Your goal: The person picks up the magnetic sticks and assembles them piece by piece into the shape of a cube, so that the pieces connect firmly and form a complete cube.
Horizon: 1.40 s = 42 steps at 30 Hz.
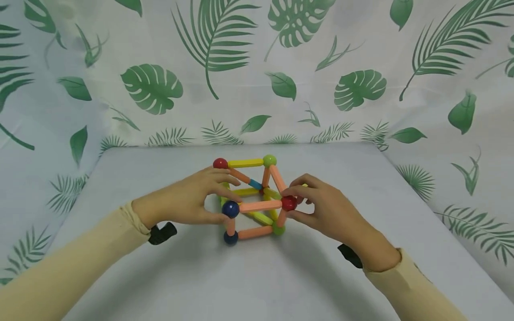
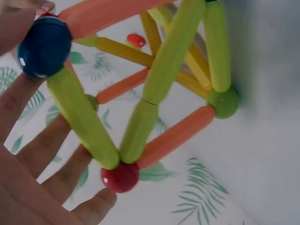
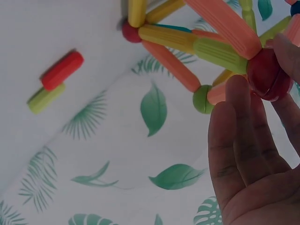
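A frame of magnetic sticks and balls stands on the table. My left hand pinches the dark blue ball at its upper front left corner between thumb and forefinger; the other fingers spread beside a light green stick and a red ball. At the upper front right corner, my right hand pinches a red ball. An orange stick joins these two front balls. Below are a second dark blue ball and a green ball, with another orange stick between them.
Beyond the frame, a loose red stick and a light green stick lie side by side on the table. The grey-white tabletop meets a leaf-patterned cloth at the back and sides. Both wrists carry black straps.
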Available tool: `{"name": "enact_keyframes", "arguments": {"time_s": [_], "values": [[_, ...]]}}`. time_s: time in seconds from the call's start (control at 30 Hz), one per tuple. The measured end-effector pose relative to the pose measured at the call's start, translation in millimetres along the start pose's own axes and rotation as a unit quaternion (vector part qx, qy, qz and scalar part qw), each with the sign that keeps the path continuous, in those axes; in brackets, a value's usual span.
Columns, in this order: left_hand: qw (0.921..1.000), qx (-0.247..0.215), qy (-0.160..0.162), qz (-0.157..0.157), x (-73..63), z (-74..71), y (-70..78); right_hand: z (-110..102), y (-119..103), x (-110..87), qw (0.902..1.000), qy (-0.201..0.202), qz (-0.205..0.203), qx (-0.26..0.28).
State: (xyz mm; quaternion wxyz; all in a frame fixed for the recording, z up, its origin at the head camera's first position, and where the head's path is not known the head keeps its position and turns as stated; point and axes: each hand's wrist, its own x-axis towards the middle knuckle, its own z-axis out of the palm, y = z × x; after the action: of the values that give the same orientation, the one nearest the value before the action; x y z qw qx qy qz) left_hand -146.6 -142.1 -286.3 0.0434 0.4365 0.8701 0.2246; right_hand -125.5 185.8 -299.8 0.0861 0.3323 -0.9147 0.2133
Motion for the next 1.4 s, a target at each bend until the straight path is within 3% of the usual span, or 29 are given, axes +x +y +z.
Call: {"name": "enact_keyframes", "arguments": {"time_s": [0.4,0.67,0.87,1.0,1.07,1.17,1.27,1.4], "values": [[0.9983,-0.029,-0.006,-0.05,-7.4,-4.4,-11.6,15.2,3.1,9.1,0.998,0.044,-0.02,0.041],[0.9958,-0.048,0.027,-0.074,-10.1,-7.9,-27.2,25.7,1.3,29.0,0.9976,0.058,-0.003,0.037],[0.995,-0.042,0.026,-0.087,-6.8,-9.8,-35.4,30.0,2.6,37.2,0.997,0.063,0.046,0.0],[0.9945,-0.042,0.018,-0.094,-4.3,-10.1,-36.3,37.4,2.1,24.9,0.9879,0.128,0.084,-0.021],[0.9941,-0.041,0.016,-0.099,-2.9,-11.0,-36.6,43.9,1.2,16.9,0.9837,0.17,0.055,-0.023],[0.9909,-0.041,0.012,-0.127,-2.9,-13.4,-37.8,56.2,-5.3,9.6,0.9829,0.173,-0.056,-0.03],[0.9876,-0.045,0.001,-0.151,-3.4,-16.2,-40.6,70.8,-19.7,7.4,0.9804,0.089,-0.171,-0.039],[0.9852,-0.056,-0.008,-0.162,-2.7,-20.3,-46.8,94.4,-45.0,8.8,0.9675,-0.054,-0.242,-0.049]]}}
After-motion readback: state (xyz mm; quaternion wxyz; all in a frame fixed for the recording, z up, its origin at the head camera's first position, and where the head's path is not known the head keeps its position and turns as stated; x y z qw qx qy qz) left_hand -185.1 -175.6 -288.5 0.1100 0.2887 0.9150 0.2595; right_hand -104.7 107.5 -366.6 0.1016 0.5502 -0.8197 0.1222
